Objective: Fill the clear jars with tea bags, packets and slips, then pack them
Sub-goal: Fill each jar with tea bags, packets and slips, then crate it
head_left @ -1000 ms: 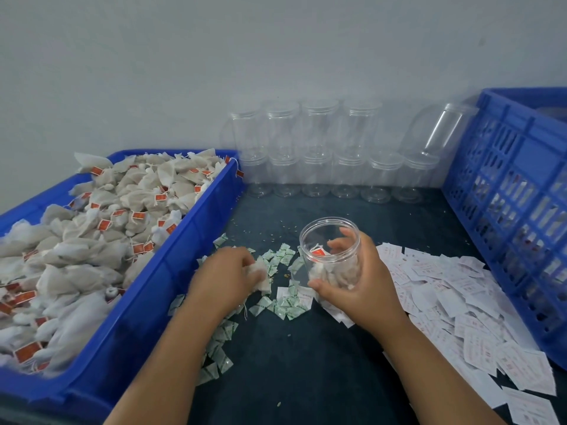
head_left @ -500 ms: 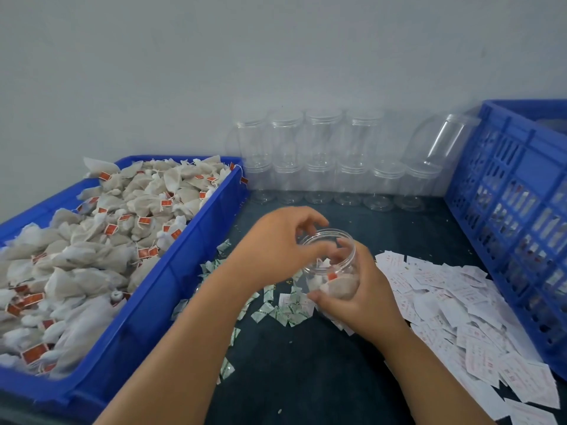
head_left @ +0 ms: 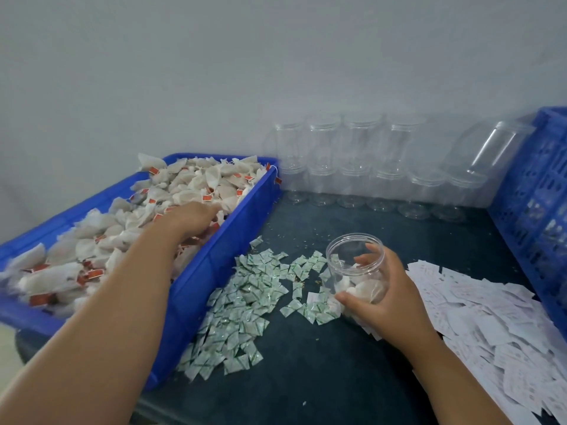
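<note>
L hand [head_left: 196, 217] moved jar→tea bag bin [head_left: 214, 265]; dark tabletop [head_left: 306, 378]; grey wall [head_left: 276, 56].

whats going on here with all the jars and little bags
A person is filling a clear jar with tea bags. The right hand steadies the open jar on the table, a few bags already inside. The left hand reaches into the blue tray of tea bags. Green packets and paper slips lie alongside.

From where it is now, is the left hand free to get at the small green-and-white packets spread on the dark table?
Probably yes. The left hand rests on the tea bags in the blue tray, and the packets lie uncovered just past its near wall; the right hand holds the clear jar off to the side.
</note>
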Action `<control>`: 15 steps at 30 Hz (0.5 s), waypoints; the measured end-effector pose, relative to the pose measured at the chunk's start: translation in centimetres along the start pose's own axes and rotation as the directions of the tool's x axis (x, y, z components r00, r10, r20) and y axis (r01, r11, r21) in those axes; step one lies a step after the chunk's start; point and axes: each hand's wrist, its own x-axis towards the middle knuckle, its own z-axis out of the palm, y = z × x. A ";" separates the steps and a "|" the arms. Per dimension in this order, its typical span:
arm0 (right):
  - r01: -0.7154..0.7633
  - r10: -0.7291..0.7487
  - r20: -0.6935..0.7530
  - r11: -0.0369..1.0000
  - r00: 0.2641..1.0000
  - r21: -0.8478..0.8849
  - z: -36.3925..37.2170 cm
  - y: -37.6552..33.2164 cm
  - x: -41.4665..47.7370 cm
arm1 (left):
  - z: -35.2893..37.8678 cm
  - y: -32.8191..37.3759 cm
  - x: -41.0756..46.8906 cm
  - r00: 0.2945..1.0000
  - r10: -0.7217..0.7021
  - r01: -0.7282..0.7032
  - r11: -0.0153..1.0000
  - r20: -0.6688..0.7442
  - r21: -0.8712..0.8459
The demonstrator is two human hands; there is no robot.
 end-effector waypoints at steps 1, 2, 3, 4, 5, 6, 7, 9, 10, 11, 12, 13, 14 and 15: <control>0.000 0.000 -0.006 1.000 1.000 0.001 0.0 0.0 0.0 | 0.2 -0.2 0.0 1.000 0.015 -0.015 0.989 -0.002 0.150; -0.003 0.003 -0.007 1.000 1.000 0.004 0.1 0.0 0.0 | 0.6 -0.5 -0.1 0.999 0.015 -0.022 0.962 0.028 0.271; -0.006 0.006 -0.005 1.000 1.000 0.006 0.1 0.0 0.0 | 1.1 -0.7 0.0 0.998 0.007 -0.028 0.939 0.061 0.344; -0.007 0.007 -0.004 1.000 1.000 0.004 0.1 -0.1 0.0 | 1.4 -0.8 0.1 0.995 -0.001 -0.035 0.929 0.095 0.370; -0.008 0.008 -0.001 1.000 1.000 -0.002 0.1 -0.1 0.0 | 1.7 -0.7 0.1 0.994 0.011 -0.049 0.931 0.105 0.362; -0.012 0.012 0.003 1.000 1.000 -0.006 0.1 -0.1 0.0 | 1.8 -0.5 0.1 0.995 0.022 -0.056 0.933 0.101 0.354; -0.018 0.018 0.006 1.000 1.000 -0.007 0.1 -0.2 -0.1 | 1.9 -0.4 0.1 0.996 0.029 -0.056 0.942 0.086 0.332; -0.029 0.029 0.007 1.000 1.000 -0.005 0.2 -0.2 -0.1 | 2.0 -0.5 0.4 0.998 0.049 -0.060 0.956 0.045 0.287; -0.034 0.034 0.006 0.999 0.999 -0.004 0.2 -0.2 -0.1 | 1.9 -0.6 0.6 0.998 0.054 -0.057 0.959 0.020 0.276; -0.038 0.038 0.004 0.999 0.999 -0.004 0.2 -0.2 -0.1 | 1.7 -0.7 0.6 0.998 0.058 -0.050 0.967 -0.023 0.249; -0.043 0.043 0.002 0.999 0.999 -0.002 0.2 -0.2 -0.1 | 1.5 -0.8 0.7 0.995 0.068 -0.051 0.977 -0.077 0.206; -0.048 0.048 -0.001 0.999 0.999 0.000 0.2 -0.2 0.0 | 1.2 -0.9 0.9 0.988 0.073 -0.058 0.992 -0.135 0.116; -0.052 0.052 -0.003 0.999 0.999 0.002 0.1 -0.2 0.0 | 0.8 -1.0 1.0 0.979 0.066 -0.069 0.998 -0.194 -0.007; -0.053 0.053 -0.005 0.999 0.999 0.003 0.1 -0.2 0.0 | 0.4 -1.0 1.0 0.963 0.057 -0.089 0.990 -0.264 -0.113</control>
